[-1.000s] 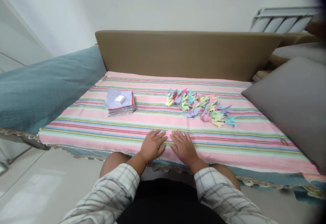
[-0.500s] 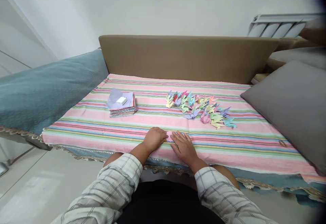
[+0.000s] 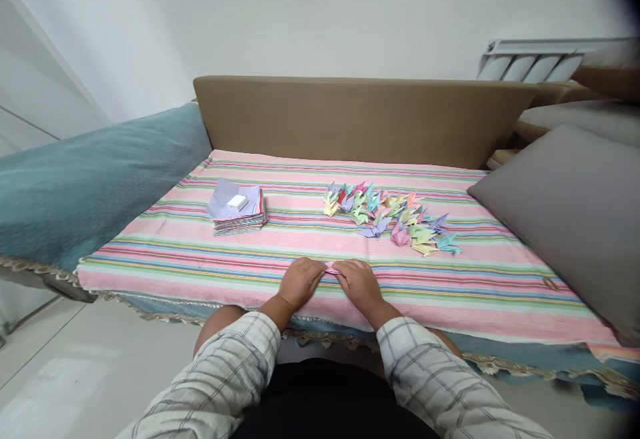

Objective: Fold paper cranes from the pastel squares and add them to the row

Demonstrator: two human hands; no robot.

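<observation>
A small piece of pink folded paper shows between my two hands, low over the striped cloth near the seat's front edge. My left hand has its fingers closed on the paper's left end. On the other end, my right hand pinches it with fingers together. Most of the paper is hidden under the fingers. Beyond my hands, to the right, lies a cluster of folded paper cranes in many colours. Further left is a stack of paper sheets with a small white block on top.
The striped cloth covers the seat, with a brown backrest behind it. A grey cushion leans at the right. On the cloth near it lies a small brownish ring-shaped thing. A blue-covered armrest bounds the left side.
My right hand's fingers, earlier stretched flat over the paper, have curled in to pinch it. The paper now shows as a narrow strip between both hands. The camera view has tilted up slightly.
</observation>
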